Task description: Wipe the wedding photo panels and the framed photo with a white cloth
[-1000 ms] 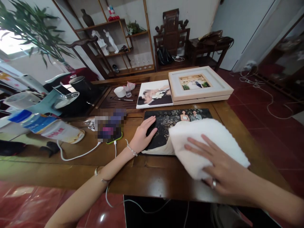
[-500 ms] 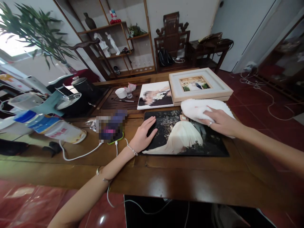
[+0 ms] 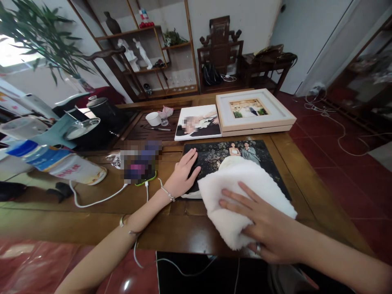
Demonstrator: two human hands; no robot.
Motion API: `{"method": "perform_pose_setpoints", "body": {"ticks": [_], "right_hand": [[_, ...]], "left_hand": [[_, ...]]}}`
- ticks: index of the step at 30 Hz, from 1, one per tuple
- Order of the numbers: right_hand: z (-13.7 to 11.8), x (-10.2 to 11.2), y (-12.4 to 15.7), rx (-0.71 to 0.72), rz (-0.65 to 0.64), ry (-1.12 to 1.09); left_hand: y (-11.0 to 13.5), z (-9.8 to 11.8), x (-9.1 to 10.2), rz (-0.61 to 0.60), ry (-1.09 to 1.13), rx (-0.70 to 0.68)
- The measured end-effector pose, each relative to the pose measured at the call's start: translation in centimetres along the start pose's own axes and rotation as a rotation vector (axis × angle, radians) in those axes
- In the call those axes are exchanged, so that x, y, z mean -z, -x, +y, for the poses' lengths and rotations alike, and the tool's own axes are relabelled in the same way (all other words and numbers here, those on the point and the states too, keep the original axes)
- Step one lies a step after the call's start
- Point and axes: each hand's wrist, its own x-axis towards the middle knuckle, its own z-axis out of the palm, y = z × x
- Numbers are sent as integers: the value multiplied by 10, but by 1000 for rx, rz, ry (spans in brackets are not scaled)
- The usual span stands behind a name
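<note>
A dark wedding photo panel point(image 3: 211, 157) lies flat on the wooden table, showing two people and a pale gown. On its left edge rests my left hand point(image 3: 183, 175), open, fingers stretched out and thumb apart, pressing on the surface. My right hand point(image 3: 260, 220) holds a fluffy white cloth point(image 3: 235, 179) against the lower right part of the panel. Its fingers spread over the cloth, and a fold bunches up by the fingers. The cloth covers much of the gown and hangs past the panel's near edge.
Behind the panel are a smaller photo board point(image 3: 199, 122) and a pale wooden frame point(image 3: 255, 130). To the left lie a charging phone point(image 3: 141, 163) with a white cable and a plastic bottle point(image 3: 70, 163). A white cup point(image 3: 153, 119) stands on the tea tray point(image 3: 139, 131).
My right hand has swept the white cloth from the panel's upper right corner toward me and left, uncovering the two figures. My left hand stays on the panel's left edge.
</note>
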Motion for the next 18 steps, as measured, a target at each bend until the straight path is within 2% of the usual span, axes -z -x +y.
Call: {"method": "perform_pose_setpoints", "body": {"ticks": [2,5,10,12,15,18], "right_hand": [[11,11,-6,-7,-50,-31],[42,29,-10,-74,-71,6],[106,48,-2,-354,61,131],[124,54,3,-448,108,171],[131,56,10,-499,149,207],[110,44,18,-437,170,247]], "left_hand": [[0,0,0,-3,-8,-6],[1,-1,0,-8,-17,-13],[2,-2,1,5,-6,-31],[2,-2,0,9,2,-24],[2,-3,-1,18,19,1],[2,-3,-2,27,35,4]]}}
